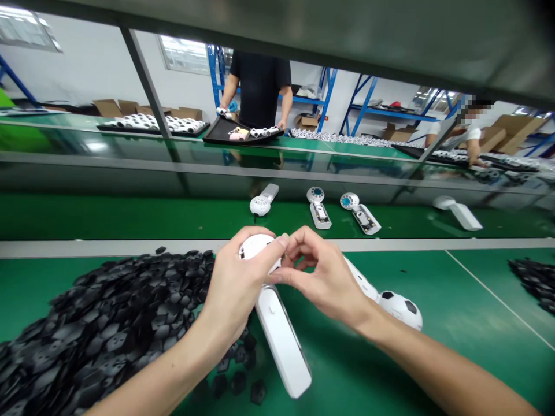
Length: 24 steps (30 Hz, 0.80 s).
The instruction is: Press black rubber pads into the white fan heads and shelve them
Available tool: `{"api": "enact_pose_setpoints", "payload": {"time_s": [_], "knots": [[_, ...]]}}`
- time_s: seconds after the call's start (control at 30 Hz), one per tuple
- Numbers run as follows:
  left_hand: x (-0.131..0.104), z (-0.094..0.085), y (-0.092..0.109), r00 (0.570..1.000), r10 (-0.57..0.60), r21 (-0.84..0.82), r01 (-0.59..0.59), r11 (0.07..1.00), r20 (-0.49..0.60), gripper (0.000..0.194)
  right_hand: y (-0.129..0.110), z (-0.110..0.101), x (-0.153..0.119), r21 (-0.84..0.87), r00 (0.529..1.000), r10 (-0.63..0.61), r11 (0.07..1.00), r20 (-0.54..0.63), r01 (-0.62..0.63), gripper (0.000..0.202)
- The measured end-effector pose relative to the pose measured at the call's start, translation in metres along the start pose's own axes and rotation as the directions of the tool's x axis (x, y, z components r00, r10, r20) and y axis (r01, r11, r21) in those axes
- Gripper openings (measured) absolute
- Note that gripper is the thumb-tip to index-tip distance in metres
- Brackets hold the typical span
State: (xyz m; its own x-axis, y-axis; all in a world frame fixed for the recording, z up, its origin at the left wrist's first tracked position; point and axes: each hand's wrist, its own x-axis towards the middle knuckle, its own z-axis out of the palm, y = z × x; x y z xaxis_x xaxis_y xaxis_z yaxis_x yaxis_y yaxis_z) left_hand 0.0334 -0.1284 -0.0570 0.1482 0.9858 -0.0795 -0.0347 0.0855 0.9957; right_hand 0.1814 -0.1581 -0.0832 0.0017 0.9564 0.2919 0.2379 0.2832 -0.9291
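My left hand [243, 271] is wrapped round the round head of a white device [284, 341], whose long handle points down toward me. At the right side of that head, my right hand [318, 268] has its thumb and finger pinched together; anything between them is hidden. Beyond my right wrist lies another white device with a soccer-ball head [401, 309], black patches on it, partly covered by my arm. A large heap of small black pieces [117, 323] spreads to the left of my left hand and under my forearm.
Across the pale divider [433, 244], a green belt [208, 216] carries several white devices, two with open handles. More black pieces [535, 283] lie at far right. Behind, a person in black [260, 86] holds a black tray [217, 133]; another person's arm [473, 151] reaches over trays.
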Motion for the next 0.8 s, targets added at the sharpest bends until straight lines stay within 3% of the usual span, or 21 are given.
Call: {"api": "enact_pose_setpoints", "payload": {"time_s": [0.1, 0.17, 0.27, 0.33, 0.43, 0.53, 0.7, 0.8], "knots": [[-0.001, 0.001, 0.005, 0.999, 0.004, -0.061, -0.002, 0.998, 0.032, 0.038, 0.004, 0.001, -0.002, -0.299, 0.939, -0.334, 0.907, -0.085, 0.296, 0.038], [0.003, -0.001, 0.008, 0.997, 0.04, -0.081, -0.034, 0.996, 0.072, 0.038, 0.007, 0.0, 0.0, -0.418, 0.9, -0.427, 0.835, -0.085, 0.357, 0.039], [0.012, -0.012, 0.019, 0.977, 0.196, -0.015, -0.195, 0.981, 0.084, 0.037, 0.01, -0.006, 0.009, -0.377, 0.945, -0.313, 0.89, -0.096, 0.257, 0.036], [0.02, -0.023, 0.03, 0.934, 0.357, 0.005, -0.357, 0.934, 0.002, 0.035, 0.016, -0.009, 0.014, -0.373, 0.983, -0.174, 0.917, -0.061, 0.139, 0.025], [0.029, -0.039, 0.048, 0.872, 0.461, -0.056, -0.474, 0.879, -0.164, 0.03, 0.027, -0.009, 0.016, -0.589, 0.989, 0.028, 0.806, 0.143, 0.062, 0.007], [0.036, -0.048, 0.058, 0.843, 0.487, -0.07, -0.513, 0.855, -0.226, 0.024, 0.036, -0.004, 0.013, -0.692, 0.952, 0.108, 0.71, 0.287, 0.128, 0.009], [0.042, -0.054, 0.064, 0.767, 0.576, -0.065, -0.614, 0.786, -0.282, 0.017, 0.039, 0.004, 0.013, -0.727, 0.91, 0.094, 0.637, 0.404, 0.257, 0.016], [0.046, -0.058, 0.066, 0.756, 0.581, -0.074, -0.626, 0.776, -0.301, 0.015, 0.039, 0.005, 0.013, -0.73, 0.868, 0.08, 0.582, 0.49, 0.358, 0.019]]}}
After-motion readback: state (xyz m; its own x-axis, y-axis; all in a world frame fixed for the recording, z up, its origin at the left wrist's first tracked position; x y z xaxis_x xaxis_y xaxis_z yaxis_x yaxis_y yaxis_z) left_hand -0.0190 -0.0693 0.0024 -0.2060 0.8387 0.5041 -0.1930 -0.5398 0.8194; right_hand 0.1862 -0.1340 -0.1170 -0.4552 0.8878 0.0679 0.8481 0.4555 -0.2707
